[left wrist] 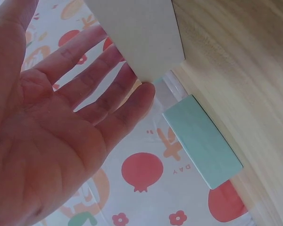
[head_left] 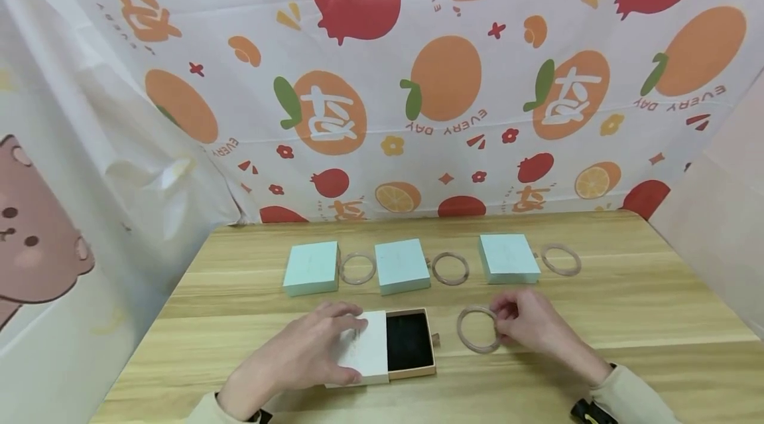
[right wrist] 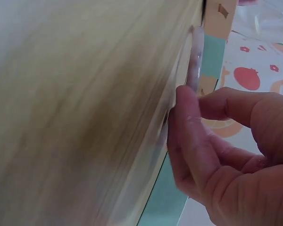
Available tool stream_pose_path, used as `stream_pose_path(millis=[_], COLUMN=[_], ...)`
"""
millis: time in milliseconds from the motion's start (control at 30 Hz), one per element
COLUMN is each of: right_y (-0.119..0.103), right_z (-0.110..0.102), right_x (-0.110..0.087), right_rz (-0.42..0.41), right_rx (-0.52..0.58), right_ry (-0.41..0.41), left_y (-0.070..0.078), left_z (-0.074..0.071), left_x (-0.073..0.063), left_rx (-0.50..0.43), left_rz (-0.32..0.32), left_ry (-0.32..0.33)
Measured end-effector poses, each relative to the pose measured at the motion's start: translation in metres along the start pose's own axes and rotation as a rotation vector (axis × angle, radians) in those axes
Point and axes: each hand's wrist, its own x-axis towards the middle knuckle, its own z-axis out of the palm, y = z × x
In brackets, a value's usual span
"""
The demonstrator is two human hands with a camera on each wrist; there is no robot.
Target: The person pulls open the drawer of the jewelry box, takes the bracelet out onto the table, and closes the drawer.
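Observation:
My left hand holds a white drawer box from its left, thumb at the near side and fingers at the far side. In the left wrist view the fingers reach along the box sleeve. The drawer is slid part way out to the right, showing a black padded inside and a small tab. Right of it, my right hand pinches the right edge of a pale translucent bangle. The right wrist view shows the bangle edge-on between thumb and fingers, close over the table.
Three mint-green boxes stand in a row behind: left, middle and right. Beside each lies a bangle: left, middle, right. A fruit-print curtain hangs behind the wooden table.

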Motion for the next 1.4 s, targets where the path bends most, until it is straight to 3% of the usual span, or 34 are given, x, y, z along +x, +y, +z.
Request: stream_pose_path(millis=[233,433,567,667,800,1033,1233,1400], right_y=[0.0,-0.011,-0.027,-0.038,-0.048,-0.056,-0.055,-0.054], right_z=[0.0,0.001,0.009,0.019,0.033,0.049,0.055,0.056], right_x=[0.003,0.003,0.0,-0.001,0.0,-0.005,-0.006,-0.008], right_rz=[-0.02,-0.14,-0.192,-0.172,-0.142,-0.112,-0.056,-0.035], right_rx=[-0.205,-0.322,-0.175,-0.004,0.13,0.121,0.311,0.34], right_ry=[0.054,0.118,0.032,-0.103,-0.213,-0.229,-0.282,-0.281], left_y=[0.001,0.001,0.0,0.0,0.0,0.001,0.001,0.006], left_z=[-0.002,-0.002,-0.002,-0.002,-0.002,-0.001,0.001,0.004], left_x=[0.0,-0.001,-0.001,-0.001,0.0,0.0,0.0,0.003], left_rx=[-0.004,0.024,0.046,0.049,0.041,0.034,0.032,0.041], left_rz=[-0.011,0.0,0.01,0.018,0.024,0.025,0.036,0.072], left_ry=[-0.002,0.011,0.004,0.001,-0.005,-0.009,-0.003,0.003])
